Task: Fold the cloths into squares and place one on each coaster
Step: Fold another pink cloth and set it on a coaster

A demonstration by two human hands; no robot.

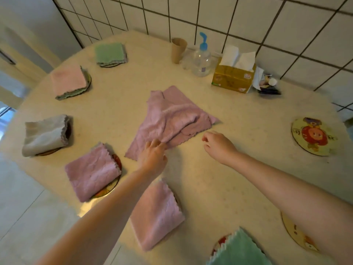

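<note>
A crumpled purple cloth lies unfolded in the middle of the round table. My left hand pinches its near edge. My right hand hovers just right of the cloth, fingers loosely curled, holding nothing. Folded cloths sit on coasters along the left and near side: green, pink, grey, purple, another purple and a green one at the bottom edge. A bare round coaster lies at the right. Another coaster is partly hidden under my right forearm.
At the back by the tiled wall stand a brown cup, a clear pump bottle, a yellow tissue box and small dark packets. The table edge curves at the left, with floor below.
</note>
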